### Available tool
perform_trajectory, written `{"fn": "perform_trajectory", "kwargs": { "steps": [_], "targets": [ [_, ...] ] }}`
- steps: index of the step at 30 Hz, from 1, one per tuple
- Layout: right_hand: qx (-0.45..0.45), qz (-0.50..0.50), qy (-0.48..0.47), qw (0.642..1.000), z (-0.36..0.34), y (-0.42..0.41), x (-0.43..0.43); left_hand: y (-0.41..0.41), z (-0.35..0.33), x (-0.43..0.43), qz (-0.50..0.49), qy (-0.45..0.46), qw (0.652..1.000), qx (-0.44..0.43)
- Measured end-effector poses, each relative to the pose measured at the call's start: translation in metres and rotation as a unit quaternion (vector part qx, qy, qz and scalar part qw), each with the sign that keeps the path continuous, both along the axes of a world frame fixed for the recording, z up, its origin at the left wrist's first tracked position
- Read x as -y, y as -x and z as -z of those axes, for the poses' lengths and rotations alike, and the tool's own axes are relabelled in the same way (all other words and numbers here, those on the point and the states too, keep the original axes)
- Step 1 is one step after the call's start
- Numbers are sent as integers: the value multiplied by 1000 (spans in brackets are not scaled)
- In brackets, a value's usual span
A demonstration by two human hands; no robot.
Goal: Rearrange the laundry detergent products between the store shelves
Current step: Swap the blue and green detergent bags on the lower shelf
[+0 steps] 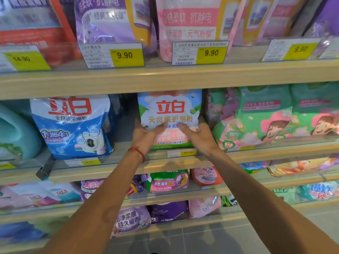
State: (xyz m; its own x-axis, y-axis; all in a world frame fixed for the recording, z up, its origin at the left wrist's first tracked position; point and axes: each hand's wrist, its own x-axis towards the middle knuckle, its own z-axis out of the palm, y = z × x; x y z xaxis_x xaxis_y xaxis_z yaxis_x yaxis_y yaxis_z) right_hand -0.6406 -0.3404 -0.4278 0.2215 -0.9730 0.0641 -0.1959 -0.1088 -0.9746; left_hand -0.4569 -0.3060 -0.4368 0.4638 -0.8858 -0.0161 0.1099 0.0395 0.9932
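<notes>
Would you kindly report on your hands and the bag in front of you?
Left hand, right hand gripping soap powder bag by its sides. Bag upright on shelf. Green bags close beside right hand; gap on the left.

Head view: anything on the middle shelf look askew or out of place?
A dark clip-like piece hangs tilted off the middle shelf's front edge, unlike the flat price tags. Above it, the blue detergent bag leans left. The soap powder bag gripped by the left hand and right hand stands upright.
</notes>
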Motion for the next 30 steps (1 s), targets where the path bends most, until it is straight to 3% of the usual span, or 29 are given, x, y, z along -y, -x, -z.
{"fn": "perform_trajectory", "kwargs": {
  "steps": [4,9,13,18,22,25,30],
  "targets": [
    [-39,60,20,997,-3,-6,1,-3,-7,-2,2,-67,995,76],
    [-87,139,39,986,-8,-9,-37,-3,-13,-36,-40,-123,960,249],
    [-146,188,143,961,-10,-25,-81,-15,-20,-75,-82,-120,956,254],
    [-125,60,112,984,-18,-71,-113,-62,-22,-128,-184,-128,931,289],
    [-158,-25,111,981,-27,-118,-130,-116,-29,-156,-226,-158,909,311],
    [-159,-74,79,981,-29,-155,-127,-157,-31,-158,-222,-172,903,326],
    [-146,-92,-2,985,-30,-210,-111,-204,-24,-150,-145,-155,930,300]
  ]
}}
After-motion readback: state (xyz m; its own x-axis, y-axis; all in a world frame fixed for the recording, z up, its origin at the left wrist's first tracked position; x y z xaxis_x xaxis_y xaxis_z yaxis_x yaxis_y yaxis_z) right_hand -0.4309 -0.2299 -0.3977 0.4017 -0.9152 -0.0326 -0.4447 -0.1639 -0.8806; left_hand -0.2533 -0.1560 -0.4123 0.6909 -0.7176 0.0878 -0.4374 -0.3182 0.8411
